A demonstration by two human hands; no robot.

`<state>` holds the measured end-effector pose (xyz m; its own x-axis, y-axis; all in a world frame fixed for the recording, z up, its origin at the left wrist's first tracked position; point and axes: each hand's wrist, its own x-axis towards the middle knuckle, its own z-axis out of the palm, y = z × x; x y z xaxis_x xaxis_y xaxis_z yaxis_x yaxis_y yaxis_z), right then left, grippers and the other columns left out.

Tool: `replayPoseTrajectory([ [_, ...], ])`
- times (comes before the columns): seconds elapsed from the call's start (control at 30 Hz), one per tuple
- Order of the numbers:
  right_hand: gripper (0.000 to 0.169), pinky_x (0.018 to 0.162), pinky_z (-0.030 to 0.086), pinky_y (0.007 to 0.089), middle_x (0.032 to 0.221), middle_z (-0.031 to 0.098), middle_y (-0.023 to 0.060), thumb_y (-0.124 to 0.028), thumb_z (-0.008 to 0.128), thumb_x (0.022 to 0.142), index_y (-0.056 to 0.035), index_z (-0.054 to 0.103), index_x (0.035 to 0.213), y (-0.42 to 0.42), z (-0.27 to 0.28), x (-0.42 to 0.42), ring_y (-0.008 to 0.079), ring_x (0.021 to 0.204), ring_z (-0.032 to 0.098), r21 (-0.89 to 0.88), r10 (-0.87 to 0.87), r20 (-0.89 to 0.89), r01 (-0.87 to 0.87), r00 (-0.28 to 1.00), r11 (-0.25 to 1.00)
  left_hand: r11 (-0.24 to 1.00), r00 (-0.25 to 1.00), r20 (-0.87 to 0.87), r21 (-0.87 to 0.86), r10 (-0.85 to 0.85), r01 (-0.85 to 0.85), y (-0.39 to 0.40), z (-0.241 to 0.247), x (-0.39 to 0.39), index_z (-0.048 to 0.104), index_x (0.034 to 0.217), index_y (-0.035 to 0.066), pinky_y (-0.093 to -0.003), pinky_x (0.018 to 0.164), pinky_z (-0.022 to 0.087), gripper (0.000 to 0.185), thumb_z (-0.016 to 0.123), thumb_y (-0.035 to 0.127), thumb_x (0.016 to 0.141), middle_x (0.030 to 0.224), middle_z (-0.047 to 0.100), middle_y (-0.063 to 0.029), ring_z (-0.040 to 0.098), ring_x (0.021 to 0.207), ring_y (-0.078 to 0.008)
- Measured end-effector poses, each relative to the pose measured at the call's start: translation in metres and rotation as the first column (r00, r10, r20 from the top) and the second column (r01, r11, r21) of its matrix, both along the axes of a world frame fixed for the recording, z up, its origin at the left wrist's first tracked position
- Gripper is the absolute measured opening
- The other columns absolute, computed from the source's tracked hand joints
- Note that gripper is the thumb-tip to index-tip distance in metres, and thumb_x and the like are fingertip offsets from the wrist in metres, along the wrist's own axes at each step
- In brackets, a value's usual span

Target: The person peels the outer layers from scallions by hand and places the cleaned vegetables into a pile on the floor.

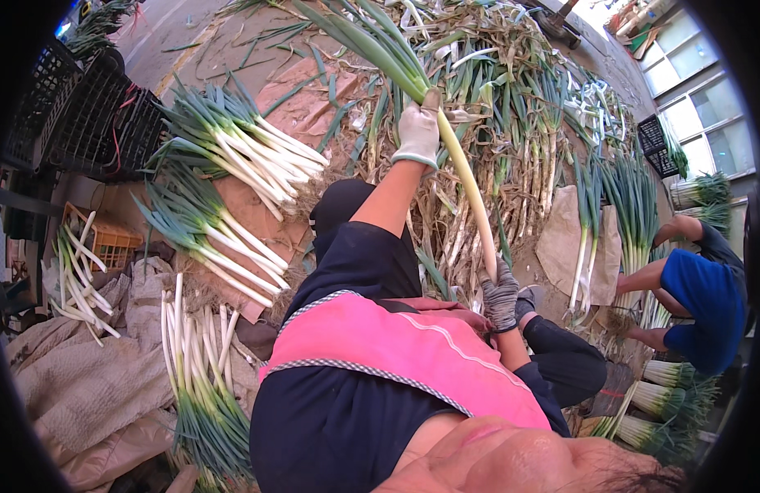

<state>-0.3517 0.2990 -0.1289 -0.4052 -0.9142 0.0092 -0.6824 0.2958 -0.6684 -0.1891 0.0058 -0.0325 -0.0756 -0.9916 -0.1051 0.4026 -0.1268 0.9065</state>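
My left hand [415,132], in a pale glove, is wrapped around a long green onion [468,175] where the stalk meets its leaves. The leaves fan out upward past that hand, and the pale stalk curves down to the right. At its lower end, my right hand [502,303], in a grey striped knit glove, closes around the stalk near the root; its fingers partly hide that end. Beneath the stalk spreads a big heap of untrimmed green onions [497,142] with dry brown outer leaves. Cleaned green onions [263,151] lie in a pile to the left.
More cleaned onions [232,246] and a leaf-down bunch [201,370] lie at left near crumpled woven sacks [96,382]. Black plastic crates [102,117] and an orange crate [115,240] stand beyond. At right, a person in blue shorts [703,308] is beside bundled onions [660,400].
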Motion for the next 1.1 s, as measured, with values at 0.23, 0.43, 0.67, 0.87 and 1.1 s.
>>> replayPoseTrajectory([
  [0.23,0.029,0.037,0.029,0.0202,0.063,0.053,-0.0001,-0.024,0.064,0.082,-0.0027,0.057,0.101,-0.007,0.026,0.0,0.0057,0.042,0.041,0.062,-0.097,0.744,0.076,0.661,0.995,0.243,0.45,0.848,-0.391,-0.279,0.888,0.085,0.013,-0.022,0.067,0.08,0.011,-0.0267,0.061,0.05,0.016,0.058,0.021,0.088,0.066,0.06,-0.0031,0.057,0.061,-0.0133],
  [0.43,0.034,0.035,0.026,0.0187,0.058,0.051,0.0007,-0.022,0.067,0.08,-0.0016,0.059,0.106,0.005,0.053,-0.003,0.0052,0.038,0.037,0.079,-0.073,0.918,0.001,0.39,0.997,0.593,0.339,0.655,0.21,-0.675,0.777,0.063,-0.015,-0.032,0.062,0.107,0.005,-0.0238,0.063,0.051,0.044,0.062,0.042,0.084,0.082,0.062,-0.0072,0.057,0.067,-0.012],
  [0.67,0.038,0.039,0.036,0.0227,0.059,0.054,0.0045,-0.032,0.063,0.084,0.0004,0.059,0.103,0.045,0.031,-0.019,0.0086,0.039,0.044,0.07,-0.075,0.997,-0.273,-0.005,0.96,0.845,0.876,-0.27,0.262,-0.399,0.465,0.017,-0.051,-0.045,0.047,0.112,0.001,-0.0363,0.071,0.054,0.029,0.049,0.024,0.095,0.088,0.062,-0.0109,0.06,0.073,-0.0208],
  [0.87,0.037,0.083,0.048,0.0284,0.104,0.064,0.0117,-0.023,0.06,0.087,-0.0008,0.057,0.117,-0.034,0.034,-0.034,0.0183,0.095,0.06,0.096,-0.029,0.381,-0.008,0.924,0.995,0.878,0.908,-0.083,0.234,-0.411,0.418,0.05,-0.042,-0.056,0.044,0.118,-0.001,-0.0305,0.059,0.053,0.044,0.066,0.011,0.082,0.088,0.062,-0.0117,0.062,0.074,-0.021],
  [1.1,0.037,0.08,0.051,0.0295,0.102,0.064,0.0105,-0.002,0.067,0.079,0.002,0.056,0.114,-0.178,0.093,-0.045,0.0179,0.089,0.061,-0.257,0.182,0.685,0.0,0.706,0.966,0.827,0.791,0.269,0.041,-0.549,0.56,0.084,-0.041,-0.075,0.048,0.116,0.001,-0.0316,0.069,0.053,0.054,0.077,0.014,0.072,0.093,0.06,-0.0095,0.061,0.079,-0.0187],
])
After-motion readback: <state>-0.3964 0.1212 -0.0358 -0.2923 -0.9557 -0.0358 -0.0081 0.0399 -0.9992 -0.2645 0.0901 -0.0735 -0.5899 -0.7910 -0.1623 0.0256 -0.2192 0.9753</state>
